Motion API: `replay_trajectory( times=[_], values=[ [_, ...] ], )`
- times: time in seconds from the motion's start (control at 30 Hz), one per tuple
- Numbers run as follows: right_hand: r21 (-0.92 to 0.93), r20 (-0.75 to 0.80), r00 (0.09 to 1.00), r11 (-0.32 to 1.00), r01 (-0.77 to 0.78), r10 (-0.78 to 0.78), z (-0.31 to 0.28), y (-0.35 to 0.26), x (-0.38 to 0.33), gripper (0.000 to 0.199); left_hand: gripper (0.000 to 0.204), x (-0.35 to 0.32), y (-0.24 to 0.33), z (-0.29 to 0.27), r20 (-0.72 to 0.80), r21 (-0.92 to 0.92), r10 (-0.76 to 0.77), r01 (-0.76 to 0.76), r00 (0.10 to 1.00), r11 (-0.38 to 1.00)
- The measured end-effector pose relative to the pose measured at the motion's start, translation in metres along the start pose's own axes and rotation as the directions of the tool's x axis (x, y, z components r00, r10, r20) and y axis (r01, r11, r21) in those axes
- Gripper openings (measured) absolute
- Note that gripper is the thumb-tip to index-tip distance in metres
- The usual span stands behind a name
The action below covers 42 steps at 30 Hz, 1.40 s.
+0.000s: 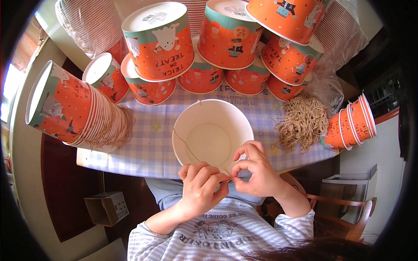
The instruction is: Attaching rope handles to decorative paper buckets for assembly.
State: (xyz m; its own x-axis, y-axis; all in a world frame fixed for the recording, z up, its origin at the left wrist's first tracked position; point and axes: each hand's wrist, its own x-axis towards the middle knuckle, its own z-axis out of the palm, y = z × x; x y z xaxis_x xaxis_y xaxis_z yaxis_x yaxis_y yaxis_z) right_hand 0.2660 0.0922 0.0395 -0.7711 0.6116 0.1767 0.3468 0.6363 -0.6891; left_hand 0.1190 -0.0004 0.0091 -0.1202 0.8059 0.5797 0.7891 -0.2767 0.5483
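Observation:
A white paper bucket [238,124] stands mouth up at the table edge in front of me. A thin tan twine [184,141] runs over its left rim and across the inside toward my fingers. A small twine knot or end shows at the far rim. My left hand [200,185] is closed in a pinch at the near rim, fingertips on the twine. Close beside it, my right hand [254,170] pinches the twine between thumb and index finger, its other fingers curled loosely. The exact spot where the fingertips meet is partly hidden.
Upside-down orange printed buckets [163,48] are piled along the back. A leaning bucket stack with twine [115,124] is at left. To the right lie a tangled twine heap [302,122] and a smaller bucket stack [348,124]. A checked cloth [148,158] covers the table; a chair [339,204] stands right.

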Motion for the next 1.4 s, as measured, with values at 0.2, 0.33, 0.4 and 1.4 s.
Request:
replay_trajectory(
  times=[0.2, 0.33, 0.4, 1.4],
  values=[
    [0.073, 0.058, 0.998, 0.996, -0.042, 0.038, 0.000, 0.002, 0.001, 0.012, 0.025, -0.004, -0.005, 0.002, -0.083, -0.033, 0.076, -0.079, 0.994, 0.996],
    [0.070, 0.059, 0.998, 0.997, -0.034, 0.030, -0.001, 0.002, 0.005, 0.011, 0.026, -0.007, -0.002, 0.001, -0.065, 0.093, 0.175, -0.169, 0.982, 0.981],
    [0.069, 0.065, 0.997, 0.997, -0.035, 0.031, -0.002, 0.003, 0.006, 0.010, 0.026, -0.005, -0.003, 0.005, -0.078, 0.079, 0.158, -0.152, 0.984, 0.985],
    [0.077, 0.233, 0.970, 0.993, -0.091, 0.071, -0.006, 0.011, 0.015, 0.007, 0.020, 0.007, 0.016, -0.008, 0.086, 0.073, -0.003, -0.003, 0.996, 0.997]
  ],
)
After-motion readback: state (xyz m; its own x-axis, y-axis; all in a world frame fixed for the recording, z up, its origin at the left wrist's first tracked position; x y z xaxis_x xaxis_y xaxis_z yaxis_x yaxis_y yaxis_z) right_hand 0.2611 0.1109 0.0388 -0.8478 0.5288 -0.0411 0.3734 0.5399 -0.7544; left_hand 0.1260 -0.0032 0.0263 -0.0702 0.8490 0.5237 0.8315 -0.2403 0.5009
